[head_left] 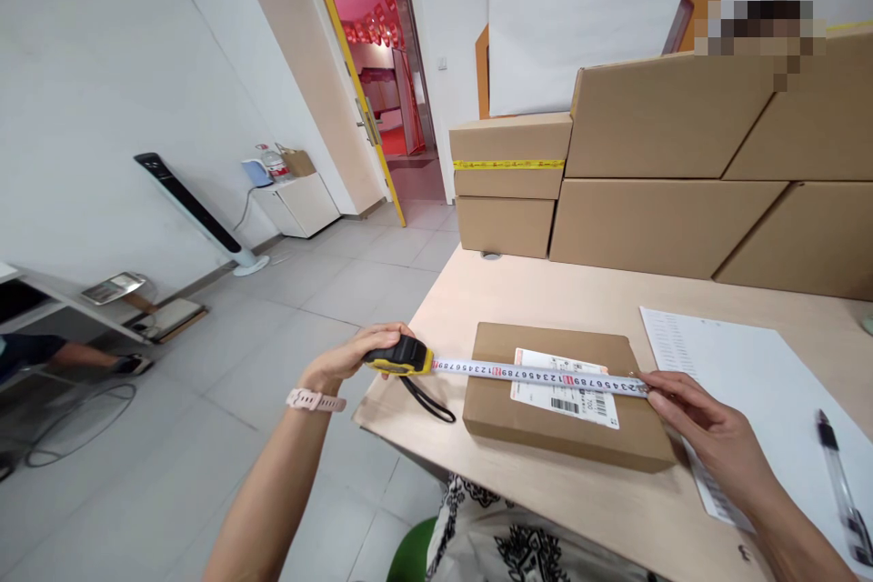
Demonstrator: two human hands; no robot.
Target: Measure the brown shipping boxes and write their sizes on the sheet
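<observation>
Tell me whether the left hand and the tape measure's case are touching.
Touching. The head view shows the left hand gripping the black-and-yellow case, its fingers against the far edge with no gap showing.

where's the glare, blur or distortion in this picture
Head view: glare on the white sheet; wide-angle distortion, the tower appliance leaning steeply; blocky pixelation upper right; measuring tape digits legible, smallest print on the label too soft.

The parcel (546, 434) is matt cardboard with a smooth paper label (538, 395), the tape measure's case (409, 353) is plastic, its blade (477, 369) slightly glossy, and the desk (525, 296) looks smooth and wooden.
</observation>
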